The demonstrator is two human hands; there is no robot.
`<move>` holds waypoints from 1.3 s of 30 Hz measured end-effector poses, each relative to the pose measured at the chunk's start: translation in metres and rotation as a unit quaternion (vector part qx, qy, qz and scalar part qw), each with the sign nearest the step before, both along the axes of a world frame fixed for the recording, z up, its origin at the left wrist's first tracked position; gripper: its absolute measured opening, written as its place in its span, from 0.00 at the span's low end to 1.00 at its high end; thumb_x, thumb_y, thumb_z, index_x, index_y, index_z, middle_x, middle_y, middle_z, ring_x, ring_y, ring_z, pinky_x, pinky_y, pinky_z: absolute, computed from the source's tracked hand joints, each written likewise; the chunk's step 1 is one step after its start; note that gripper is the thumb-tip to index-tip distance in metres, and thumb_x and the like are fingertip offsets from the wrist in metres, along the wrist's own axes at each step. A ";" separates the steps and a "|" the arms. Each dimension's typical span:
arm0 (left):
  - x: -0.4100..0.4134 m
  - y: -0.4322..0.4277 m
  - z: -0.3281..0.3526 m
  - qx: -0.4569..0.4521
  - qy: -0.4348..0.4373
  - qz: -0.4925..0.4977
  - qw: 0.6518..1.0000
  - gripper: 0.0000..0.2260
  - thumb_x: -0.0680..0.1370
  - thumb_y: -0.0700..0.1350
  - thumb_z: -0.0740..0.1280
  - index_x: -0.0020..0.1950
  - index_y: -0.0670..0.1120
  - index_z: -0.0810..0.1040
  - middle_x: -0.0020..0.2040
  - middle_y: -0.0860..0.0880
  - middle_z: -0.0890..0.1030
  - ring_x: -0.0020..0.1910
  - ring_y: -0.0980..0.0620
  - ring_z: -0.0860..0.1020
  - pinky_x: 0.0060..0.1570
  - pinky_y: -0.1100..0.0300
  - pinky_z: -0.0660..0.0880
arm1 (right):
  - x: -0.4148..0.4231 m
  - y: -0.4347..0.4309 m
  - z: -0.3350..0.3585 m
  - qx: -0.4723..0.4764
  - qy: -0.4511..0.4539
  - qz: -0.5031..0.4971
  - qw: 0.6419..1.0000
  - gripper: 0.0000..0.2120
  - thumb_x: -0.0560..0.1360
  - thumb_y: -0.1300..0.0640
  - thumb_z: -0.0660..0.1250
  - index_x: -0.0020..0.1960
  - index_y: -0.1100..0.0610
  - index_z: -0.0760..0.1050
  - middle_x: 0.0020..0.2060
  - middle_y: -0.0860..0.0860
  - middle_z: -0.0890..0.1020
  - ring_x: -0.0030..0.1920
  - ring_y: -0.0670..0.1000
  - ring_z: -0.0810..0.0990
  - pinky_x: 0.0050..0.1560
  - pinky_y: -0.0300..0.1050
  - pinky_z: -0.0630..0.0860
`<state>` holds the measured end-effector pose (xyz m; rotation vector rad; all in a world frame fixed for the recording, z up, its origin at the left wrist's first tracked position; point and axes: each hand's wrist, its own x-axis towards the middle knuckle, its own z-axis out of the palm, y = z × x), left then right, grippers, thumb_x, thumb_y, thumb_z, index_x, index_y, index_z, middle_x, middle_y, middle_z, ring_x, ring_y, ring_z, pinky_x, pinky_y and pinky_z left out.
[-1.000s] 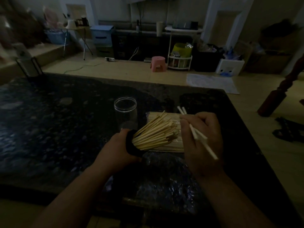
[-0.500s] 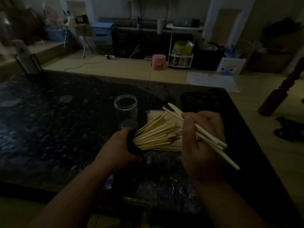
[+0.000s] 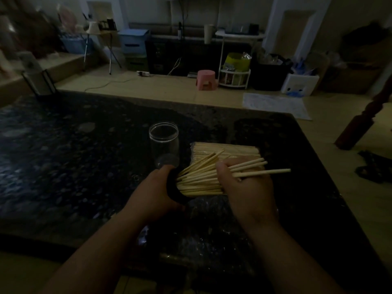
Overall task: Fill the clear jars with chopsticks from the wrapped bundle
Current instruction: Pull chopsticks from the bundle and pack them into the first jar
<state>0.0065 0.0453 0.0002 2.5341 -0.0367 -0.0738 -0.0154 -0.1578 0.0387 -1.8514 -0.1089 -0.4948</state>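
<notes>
- My left hand (image 3: 157,187) grips the held jar (image 3: 172,194), which is tilted with its mouth to the right. In this weak light the jar looks dark, so I cannot tell how clear it is.
- A thick fan of chopsticks (image 3: 199,181) already sticks out of that mouth.
- My right hand (image 3: 244,183) has its fingers (image 3: 222,167) curled around a few loose chopsticks (image 3: 265,171). Their far ends point to the right, past the hand.
- What changed: a second ago these sticks stood steeply in the hand and were only about two. Half a second ago there were more and they lay diagonal. Now they lie almost level, in line with the fan, and the hand has come down against it.
- I judge from this that the small batch is about to go into the held jar, beside the others.
- The wrapped bundle (image 3: 229,149) lies on the desk (image 3: 63,166) just behind both hands, and it looks to hold many sticks yet.
- The upright clear jar (image 3: 163,143) stands left of the bundle and is empty, so the task is not yet half done, I think.
- Crumpled plastic wrap (image 3: 212,225) lies on the desk in front of me.
</notes>
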 end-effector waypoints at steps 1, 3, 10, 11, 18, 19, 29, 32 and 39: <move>0.000 0.000 0.001 0.001 -0.001 -0.003 1.000 0.42 0.54 0.56 0.80 0.66 0.58 0.68 0.59 0.54 0.76 0.54 0.53 0.77 0.52 0.52 0.78 | 0.002 -0.001 -0.003 0.010 0.011 -0.007 1.000 0.05 0.71 0.56 0.74 0.44 0.53 0.79 0.41 0.35 0.80 0.42 0.37 0.79 0.40 0.25 0.70; -0.001 -0.001 0.001 0.000 -0.001 -0.013 1.000 0.41 0.55 0.55 0.79 0.65 0.57 0.69 0.58 0.54 0.76 0.54 0.53 0.77 0.52 0.52 0.77 | 0.003 0.000 -0.007 0.023 0.047 -0.018 0.998 0.17 0.67 0.54 0.77 0.51 0.55 0.76 0.42 0.40 0.79 0.44 0.39 0.79 0.37 0.24 0.69; -0.003 -0.001 0.003 -0.010 -0.003 -0.020 1.000 0.43 0.51 0.60 0.75 0.66 0.58 0.68 0.58 0.55 0.76 0.54 0.53 0.77 0.52 0.50 0.78 | 0.010 0.003 -0.008 0.118 0.100 0.012 0.988 0.15 0.70 0.40 0.63 0.52 0.47 0.72 0.53 0.52 0.78 0.50 0.52 0.79 0.42 0.44 0.77; -0.003 -0.001 0.004 -0.009 -0.004 -0.021 1.000 0.42 0.52 0.58 0.77 0.66 0.57 0.69 0.58 0.54 0.75 0.54 0.53 0.77 0.52 0.51 0.77 | 0.011 0.002 -0.009 0.117 0.104 0.016 0.988 0.13 0.71 0.43 0.61 0.51 0.48 0.72 0.52 0.54 0.78 0.48 0.53 0.79 0.42 0.46 0.77; -0.005 -0.003 0.008 -0.009 -0.002 -0.016 1.000 0.39 0.56 0.57 0.78 0.66 0.55 0.70 0.59 0.52 0.75 0.54 0.52 0.77 0.54 0.52 0.76 | 0.008 0.003 -0.011 0.054 0.102 -0.045 0.992 0.25 0.66 0.48 0.77 0.56 0.43 0.67 0.56 0.45 0.73 0.58 0.48 0.74 0.57 0.48 0.74; -0.004 -0.003 0.007 -0.004 -0.004 -0.016 1.000 0.40 0.56 0.57 0.78 0.66 0.55 0.70 0.59 0.53 0.75 0.54 0.52 0.76 0.54 0.53 0.76 | 0.006 0.001 -0.009 0.069 0.095 -0.050 0.992 0.23 0.68 0.49 0.75 0.57 0.44 0.66 0.56 0.45 0.73 0.57 0.48 0.74 0.57 0.48 0.74; -0.005 -0.003 0.008 0.006 -0.008 -0.014 1.000 0.39 0.57 0.54 0.80 0.65 0.57 0.69 0.59 0.53 0.75 0.54 0.53 0.76 0.53 0.53 0.76 | 0.004 0.003 -0.014 -0.015 0.126 0.048 0.991 0.28 0.80 0.47 0.58 0.77 0.40 0.51 0.75 0.41 0.59 0.72 0.41 0.59 0.70 0.40 0.59; -0.006 -0.003 0.008 0.007 -0.006 -0.015 1.000 0.39 0.58 0.55 0.79 0.66 0.56 0.69 0.59 0.53 0.74 0.55 0.53 0.75 0.54 0.53 0.76 | 0.003 0.001 -0.013 -0.041 0.124 0.042 0.991 0.29 0.81 0.48 0.58 0.78 0.43 0.50 0.76 0.42 0.55 0.74 0.42 0.55 0.68 0.36 0.55; -0.006 -0.006 0.010 0.023 -0.008 -0.024 0.999 0.41 0.58 0.55 0.79 0.68 0.57 0.68 0.60 0.52 0.74 0.57 0.52 0.75 0.56 0.54 0.75 | 0.004 -0.002 -0.016 -0.283 0.106 0.076 0.950 0.42 0.70 0.30 0.51 0.79 0.47 0.45 0.78 0.42 0.46 0.77 0.44 0.47 0.76 0.52 0.50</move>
